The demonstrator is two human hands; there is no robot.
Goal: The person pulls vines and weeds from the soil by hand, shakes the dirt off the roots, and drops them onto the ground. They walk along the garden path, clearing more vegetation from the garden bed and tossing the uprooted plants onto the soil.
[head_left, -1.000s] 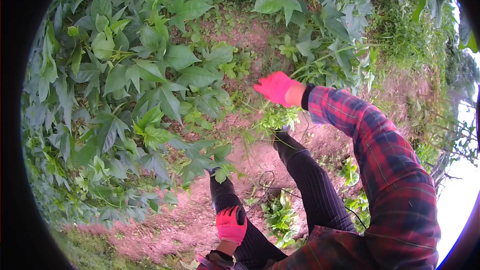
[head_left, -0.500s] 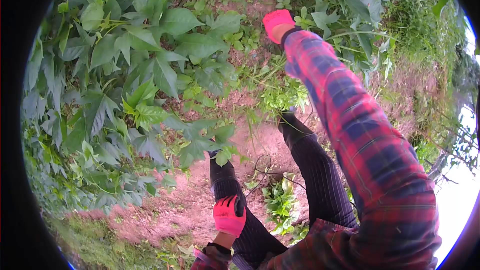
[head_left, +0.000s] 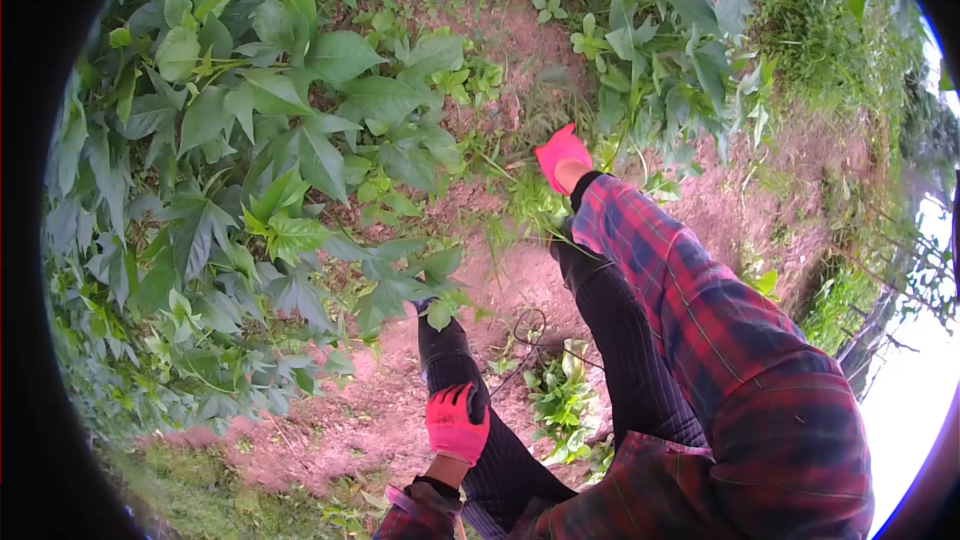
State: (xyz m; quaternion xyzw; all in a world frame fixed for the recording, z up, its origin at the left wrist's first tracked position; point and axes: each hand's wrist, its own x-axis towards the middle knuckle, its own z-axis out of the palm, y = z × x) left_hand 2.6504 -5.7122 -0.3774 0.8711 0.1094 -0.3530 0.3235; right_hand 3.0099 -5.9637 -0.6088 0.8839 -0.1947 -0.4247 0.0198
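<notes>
My right hand wears a pink-red glove and reaches down into a tuft of light green weeds just beyond my right foot. Only the back of the glove shows; its fingers are buried in the stems, so a grip cannot be made out. The red plaid sleeve runs back from it. My left hand, in the same kind of glove, lies flat on my left leg in dark striped trousers, holding nothing.
Large-leaved green vines fill the left and the top. Bare reddish soil lies around my feet, with a small leafy plant and a thin wiry stem between my legs. Grass and brush rise at the right.
My right hand first stretched farther up into the plants, then drew back down and toward me to the weed tuft. My left hand stayed on the leg.
</notes>
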